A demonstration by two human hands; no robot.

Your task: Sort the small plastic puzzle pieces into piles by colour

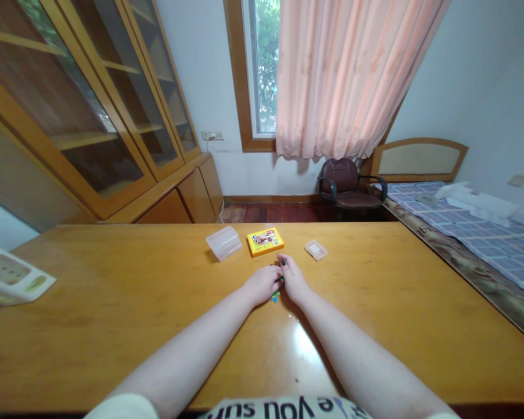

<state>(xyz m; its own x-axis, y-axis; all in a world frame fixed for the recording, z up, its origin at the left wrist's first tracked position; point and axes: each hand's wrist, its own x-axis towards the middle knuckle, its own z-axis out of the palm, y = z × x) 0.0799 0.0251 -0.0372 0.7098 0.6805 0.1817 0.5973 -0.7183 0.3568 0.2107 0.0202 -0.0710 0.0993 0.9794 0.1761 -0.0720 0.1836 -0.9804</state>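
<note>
Near the middle of the table, my left hand and my right hand meet with curved fingers, cupped around a small cluster of green and blue pieces. Bits of green show between the fingers, while the rest of the cluster is covered by my hands. The pieces are too small to name. Just beyond my fingertips lies a flat yellow box with a printed picture on top.
A clear plastic box stands left of the yellow box, and a small clear case lies to the right. A white carton sits at the table's left edge. Behind the table are a chair and a bed.
</note>
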